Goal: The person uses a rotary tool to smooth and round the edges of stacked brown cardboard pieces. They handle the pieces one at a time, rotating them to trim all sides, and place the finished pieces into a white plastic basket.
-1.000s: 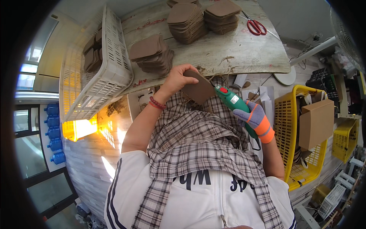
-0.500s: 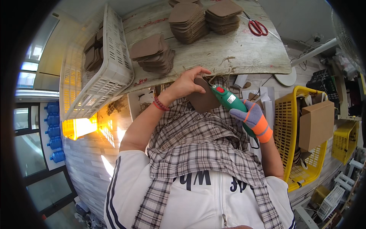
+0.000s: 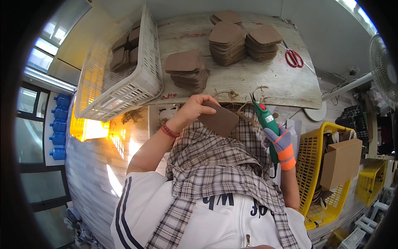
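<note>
Pinched between the thumb and fingers of my bare left hand [image 3: 191, 111] is a flat brown pad [image 3: 222, 120] with rounded corners, held over my lap just below the table's near edge. My right hand [image 3: 280, 145], in a grey and orange glove, is wrapped around a pair of green electric scissors [image 3: 266, 118] with a red button. Its dark pointed tip stands up, apart from the pad, and a cord hangs from its lower end. A short stack of similar pads [image 3: 185, 63] lies on the table ahead of my left hand.
Taller pad stacks [image 3: 226, 45] and red-handled scissors [image 3: 294, 58] rest on the worn table [image 3: 182, 31], with fibre scraps near its edge. A white crate [image 3: 143, 79] holding pads stands left. At right are a yellow basket [image 3: 309, 155], a cardboard box [image 3: 342, 164] and a fan [image 3: 381, 62].
The electric scissors have moved away from the pad to the right, and their tip now shows. The pad is tilted differently in my left hand. The whole view has shifted, showing more of the table.
</note>
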The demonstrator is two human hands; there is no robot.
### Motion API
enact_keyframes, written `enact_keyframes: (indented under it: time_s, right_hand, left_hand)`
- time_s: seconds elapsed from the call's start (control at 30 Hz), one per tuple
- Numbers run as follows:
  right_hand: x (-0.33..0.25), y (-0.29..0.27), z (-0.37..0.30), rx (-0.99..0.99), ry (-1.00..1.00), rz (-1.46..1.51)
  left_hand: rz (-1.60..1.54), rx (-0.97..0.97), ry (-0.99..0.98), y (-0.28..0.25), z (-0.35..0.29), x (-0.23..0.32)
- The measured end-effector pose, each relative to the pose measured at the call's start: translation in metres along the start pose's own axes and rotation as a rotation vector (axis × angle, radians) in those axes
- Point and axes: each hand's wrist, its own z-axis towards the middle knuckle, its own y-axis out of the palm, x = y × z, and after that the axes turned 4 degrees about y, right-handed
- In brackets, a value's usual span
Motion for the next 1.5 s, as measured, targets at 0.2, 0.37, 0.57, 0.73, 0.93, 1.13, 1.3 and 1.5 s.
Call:
enact_keyframes:
  time_s: [0.2,0.37,0.57,0.73,0.93,1.13,1.3,1.5]
  right_hand:
    - [-0.019,-0.003,0.013,0.002,-0.046,-0.041]
    - [-0.029,-0.002,0.016,0.022,-0.013,-0.105]
    - [-0.034,-0.010,0.038,-0.007,-0.057,-0.071]
    - [-0.036,-0.021,0.058,0.051,-0.042,-0.085]
    - [-0.035,-0.035,0.066,0.063,-0.022,-0.061]
    - [-0.029,-0.044,0.075,0.073,0.005,-0.070]
    - [-0.027,-0.038,0.077,0.063,0.000,-0.039]
    - [-0.026,-0.039,0.084,0.051,-0.003,-0.068]
  left_hand:
    - [-0.023,0.204,0.007,-0.033,-0.031,0.022]
    - [0.703,0.349,0.251,-0.049,-0.059,0.046]
    - [-0.133,0.502,0.335,-0.084,-0.036,0.098]
    - [-0.064,0.656,0.241,-0.116,0.024,0.102]
    - [0.719,0.675,0.044,-0.133,0.051,0.097]
    - [1.005,0.191,-0.143,-0.127,0.066,0.134]
    - [1.217,-0.177,-0.196,-0.139,0.083,0.128]
    - [1.529,-0.131,0.227,-0.129,0.068,0.101]
